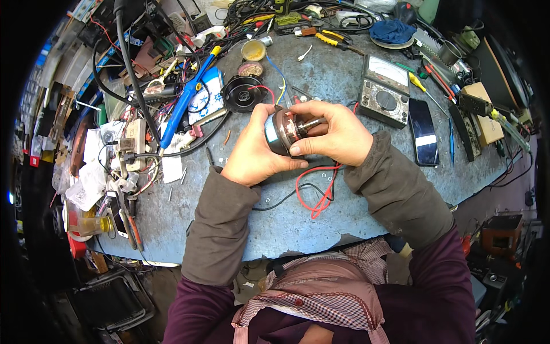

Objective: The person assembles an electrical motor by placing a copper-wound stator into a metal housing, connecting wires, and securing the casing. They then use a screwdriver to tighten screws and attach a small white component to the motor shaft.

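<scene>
A small round electric motor [285, 131] with a metal shaft and copper windings is held above the grey-blue workbench [298, 218]. My left hand [255, 150] cups its dark housing from the left. My right hand [338, 133] grips the shaft end from the right, fingers curled over the top. Red and black test leads [318, 192] lie coiled on the bench just below both hands. A black round motor cover [243, 93] with red and blue wires lies just beyond the hands.
An analog multimeter [385, 92] and a dark phone [423, 132] lie to the right. A blue soldering iron [184, 103], cables, a power strip and scattered parts crowd the left. Pliers, screwdrivers and small tins sit along the far edge.
</scene>
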Motion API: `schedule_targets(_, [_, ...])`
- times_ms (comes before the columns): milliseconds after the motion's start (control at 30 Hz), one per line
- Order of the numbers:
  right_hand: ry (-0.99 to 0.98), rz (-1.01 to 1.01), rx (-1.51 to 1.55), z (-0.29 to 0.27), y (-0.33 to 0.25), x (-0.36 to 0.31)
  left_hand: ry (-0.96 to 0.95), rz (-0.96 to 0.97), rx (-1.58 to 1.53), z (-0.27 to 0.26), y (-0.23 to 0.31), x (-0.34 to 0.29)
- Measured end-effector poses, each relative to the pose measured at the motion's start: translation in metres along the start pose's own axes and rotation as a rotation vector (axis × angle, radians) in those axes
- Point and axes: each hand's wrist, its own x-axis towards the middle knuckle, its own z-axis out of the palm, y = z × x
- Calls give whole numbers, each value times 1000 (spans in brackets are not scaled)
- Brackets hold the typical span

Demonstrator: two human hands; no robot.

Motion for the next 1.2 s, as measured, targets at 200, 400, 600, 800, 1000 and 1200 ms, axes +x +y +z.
schedule_targets(200, [0,-186,-172,0,8,0,-6,12,103,-3,6,-1])
schedule_targets(400, [29,-207,-328,-2,10,2,-40,50,180,-6,11,-2])
schedule_targets(600, [148,-441,-604,1,13,3,-204,-13,-307,-18,13,-3])
schedule_targets(800, [185,-521,-855,0,11,1,36,-234,-641,-10,0,3])
schedule_targets(1000, [181,-446,-806,-7,8,1,96,-275,-706,-7,-5,6])
schedule_targets(1200, [72,-378,-768,-8,14,3,48,-303,-798,-12,-14,9])
